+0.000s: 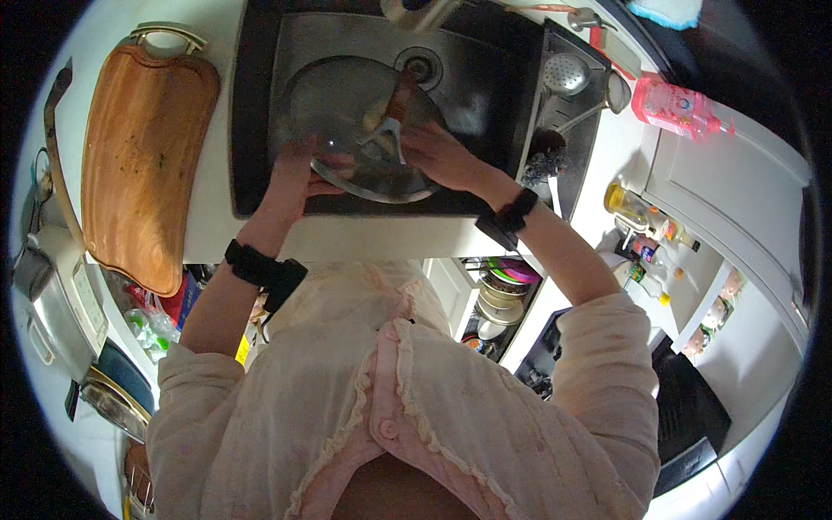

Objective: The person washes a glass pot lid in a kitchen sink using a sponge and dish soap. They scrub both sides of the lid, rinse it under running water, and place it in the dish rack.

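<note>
A round glass pan lid (344,97) with a metal rim is tilted over the dark sink (494,123). Across the glass stands its handle (401,97), brown with a silver forked base. My left hand (300,166) grips the lid's near-left rim, some fingers beneath it and partly seen through the glass. On the other side, my right hand (439,155) is against the lid beside the handle base; its fingertips are partly hidden. Beyond the lid, the round drain (421,67) shows in the sink floor. A faucet (419,13) reaches in from the far edge.
A wooden cutting board (146,156) lies left of the sink. On the right, a narrow side basin (565,117) holds a slotted skimmer (567,73), a ladle (616,92) and a dark scrubber (546,162). A pink pump bottle (673,107) and several other bottles stand further right.
</note>
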`<action>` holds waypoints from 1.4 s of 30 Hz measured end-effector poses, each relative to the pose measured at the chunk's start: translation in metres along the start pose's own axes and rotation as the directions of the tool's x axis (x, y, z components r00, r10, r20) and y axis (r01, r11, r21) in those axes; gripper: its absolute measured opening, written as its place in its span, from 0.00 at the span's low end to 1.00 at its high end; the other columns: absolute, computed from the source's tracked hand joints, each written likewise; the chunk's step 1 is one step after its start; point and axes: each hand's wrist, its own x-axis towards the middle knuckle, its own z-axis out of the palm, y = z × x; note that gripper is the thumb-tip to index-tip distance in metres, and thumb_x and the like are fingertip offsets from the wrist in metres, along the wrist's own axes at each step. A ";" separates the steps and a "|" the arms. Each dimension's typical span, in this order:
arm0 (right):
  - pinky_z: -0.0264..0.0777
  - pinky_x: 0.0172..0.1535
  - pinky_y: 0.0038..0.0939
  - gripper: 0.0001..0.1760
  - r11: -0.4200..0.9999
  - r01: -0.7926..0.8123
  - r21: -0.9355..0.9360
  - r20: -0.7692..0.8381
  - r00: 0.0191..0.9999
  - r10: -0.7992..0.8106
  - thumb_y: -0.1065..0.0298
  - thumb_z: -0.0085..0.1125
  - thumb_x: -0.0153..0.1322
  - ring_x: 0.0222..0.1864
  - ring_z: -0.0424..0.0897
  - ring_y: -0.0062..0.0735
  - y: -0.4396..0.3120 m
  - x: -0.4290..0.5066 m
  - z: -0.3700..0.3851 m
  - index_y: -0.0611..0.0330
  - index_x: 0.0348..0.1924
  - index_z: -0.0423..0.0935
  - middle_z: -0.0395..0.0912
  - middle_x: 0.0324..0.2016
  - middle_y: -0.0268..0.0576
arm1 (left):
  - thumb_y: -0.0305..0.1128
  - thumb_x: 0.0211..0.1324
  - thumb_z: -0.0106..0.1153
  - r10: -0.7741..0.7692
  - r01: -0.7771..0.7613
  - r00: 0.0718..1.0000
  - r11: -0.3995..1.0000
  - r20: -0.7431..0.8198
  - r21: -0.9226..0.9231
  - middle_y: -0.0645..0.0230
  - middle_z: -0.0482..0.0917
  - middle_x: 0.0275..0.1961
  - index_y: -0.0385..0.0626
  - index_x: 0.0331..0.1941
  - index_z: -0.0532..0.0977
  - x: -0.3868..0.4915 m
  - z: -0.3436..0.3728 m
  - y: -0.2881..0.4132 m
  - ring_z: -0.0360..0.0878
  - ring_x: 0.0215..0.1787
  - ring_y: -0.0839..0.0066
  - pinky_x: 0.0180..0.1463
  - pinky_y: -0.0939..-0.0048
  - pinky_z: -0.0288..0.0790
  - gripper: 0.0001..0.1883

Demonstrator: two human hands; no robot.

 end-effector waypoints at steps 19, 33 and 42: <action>0.66 0.52 0.44 0.24 0.690 -0.682 0.243 -0.050 0.702 0.711 0.58 0.48 0.75 0.60 0.70 0.52 -0.141 -0.003 -0.074 0.56 0.61 0.73 0.70 0.62 0.52 | 0.48 0.75 0.39 -0.023 0.003 0.989 0.990 -0.147 -0.140 0.53 0.82 0.50 0.45 0.64 0.61 0.002 0.028 -0.016 0.86 0.47 0.58 0.40 0.55 0.86 0.24; 0.67 0.41 0.53 0.19 0.816 -0.472 -0.334 -0.030 0.870 0.492 0.60 0.51 0.70 0.47 0.79 0.43 -0.056 -0.029 -0.021 0.59 0.48 0.80 0.79 0.50 0.47 | 0.50 0.76 0.35 -0.053 0.040 0.995 0.990 -0.089 -0.136 0.53 0.82 0.52 0.39 0.63 0.64 0.011 0.005 -0.005 0.83 0.53 0.56 0.45 0.54 0.84 0.27; 0.75 0.38 0.35 0.23 -0.313 -0.633 0.708 0.456 0.071 0.887 0.66 0.55 0.75 0.39 0.77 0.34 0.006 -0.016 -0.031 0.63 0.62 0.67 0.76 0.45 0.47 | 0.49 0.76 0.38 -0.044 0.039 0.998 0.990 -0.034 -0.135 0.54 0.82 0.52 0.40 0.62 0.65 0.015 -0.006 0.000 0.83 0.53 0.58 0.49 0.55 0.83 0.25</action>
